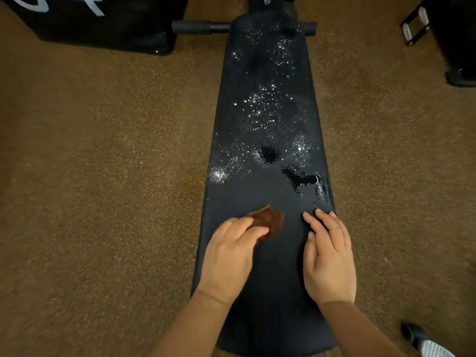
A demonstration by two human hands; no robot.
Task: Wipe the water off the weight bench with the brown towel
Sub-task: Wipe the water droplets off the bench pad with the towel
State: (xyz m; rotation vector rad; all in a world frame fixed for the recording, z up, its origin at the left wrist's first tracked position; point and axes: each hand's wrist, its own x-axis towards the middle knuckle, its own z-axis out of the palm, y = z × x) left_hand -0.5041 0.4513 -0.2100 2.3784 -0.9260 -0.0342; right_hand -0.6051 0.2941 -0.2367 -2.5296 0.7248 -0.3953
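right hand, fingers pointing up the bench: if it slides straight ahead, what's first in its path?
Likely the puddle just ahead of the right hand, near the bench's right edge. The towel sits off to the left, out of that line.

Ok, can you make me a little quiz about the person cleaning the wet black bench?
1. True or false: the small brown cloth towel is held in the right hand.
2. Where does the biggest dark puddle of water lie on the long black padded weight bench?
A. under the towel
B. beyond the right hand's fingertips, near the bench's right edge
C. on the brown carpet
3. Fill in: the right hand lies flat on the bench, holding ____.

Key:
1. False; the left hand grips it.
2. B
3. nothing
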